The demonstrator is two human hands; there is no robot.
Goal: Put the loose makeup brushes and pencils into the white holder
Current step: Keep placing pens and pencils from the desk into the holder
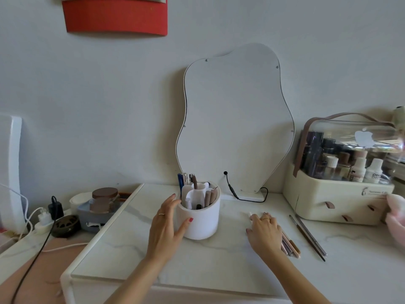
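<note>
My left hand (pixel 167 224) steadies the white holder (pixel 201 218) on the marble tabletop (pixel 219 260); the fingers lie along its left wall and the thumb presses on the front, so the hand is curved round it but not tightly. My right hand (pixel 264 230) lies flat over a bundle of pencils and brushes (pixel 290 246), with the fingers quite straight; it covers them and, I think, is gathering them, but I cannot tell if any finger is already under one.

To do this step well, I judge that I must roll the bundle together under the fingers first, then pinch it near the middle, so it does not spread like a fan; the holder has inner compartments which are already partly full, so I should aim at a free one and let the pieces go down with the end first.

The bundle has its long axis going from near-right to far-left, under my palm; the ends that I can see point toward me and to the right. Two thin dark brushes (pixel 309 236) lie just beside, more to the right, almost parallel to the bundle. In the holder the pieces stand nearly upright, a little tilted.
</note>
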